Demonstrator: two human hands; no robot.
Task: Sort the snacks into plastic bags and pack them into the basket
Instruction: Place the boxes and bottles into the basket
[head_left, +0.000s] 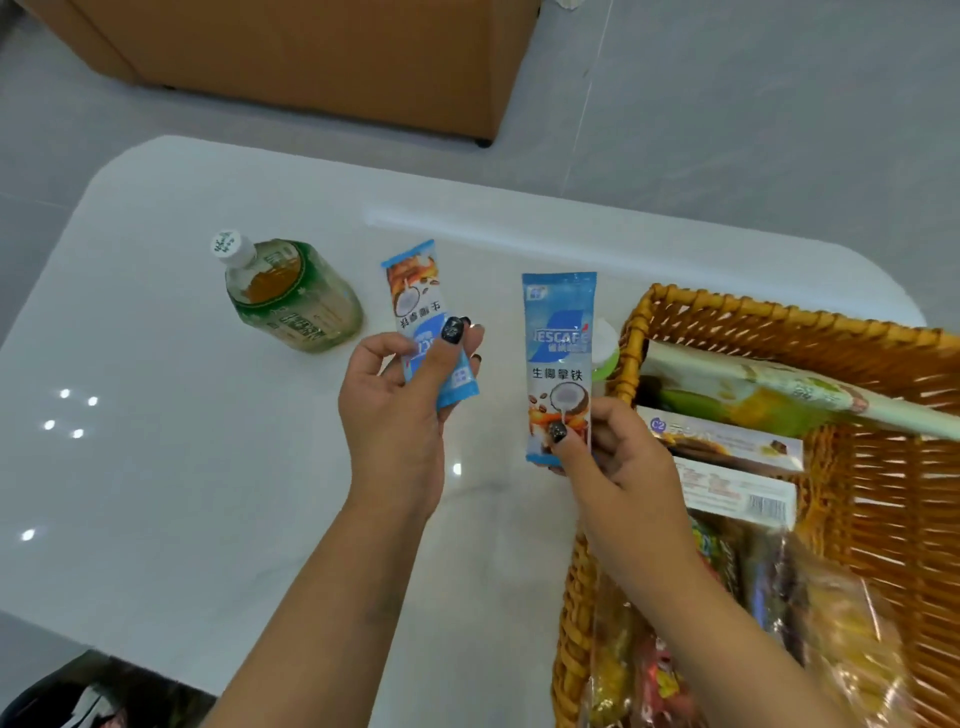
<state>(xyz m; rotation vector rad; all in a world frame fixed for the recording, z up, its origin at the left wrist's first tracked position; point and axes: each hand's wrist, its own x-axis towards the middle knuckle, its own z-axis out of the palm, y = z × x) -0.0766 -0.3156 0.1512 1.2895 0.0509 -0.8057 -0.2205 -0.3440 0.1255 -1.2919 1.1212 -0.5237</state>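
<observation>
Clear plastic bag (810, 623) of mixed wrapped snacks is lying nearest the camera, inside the near end of the wicker basket (883, 519) at the right of the white worktop (156, 467). Boxed snacks (727, 467) and a long green packet (779, 395) are sitting farther back in the same basket.

Both hands are working apart, above the worktop and left of the basket. The left hand (400, 410) is pinching one blue coffee sachet (426, 322) between thumb and fingers, printed side inverted. The right hand (613, 457) is pinching a second, matching coffee sachet (558, 364) by its lower end, holding it upright just beside the basket rim.

Step in hand, as judged: gathering like items before bagging. Recommended procedure: bring the two sachets together facing the same way, stack them flat, and transfer both to one hand so the other is free to open a bag. Keep the grip on the sealed ends to avoid creasing.

A green tea bottle (291, 296) is standing at the far left, well apart from the hands.
</observation>
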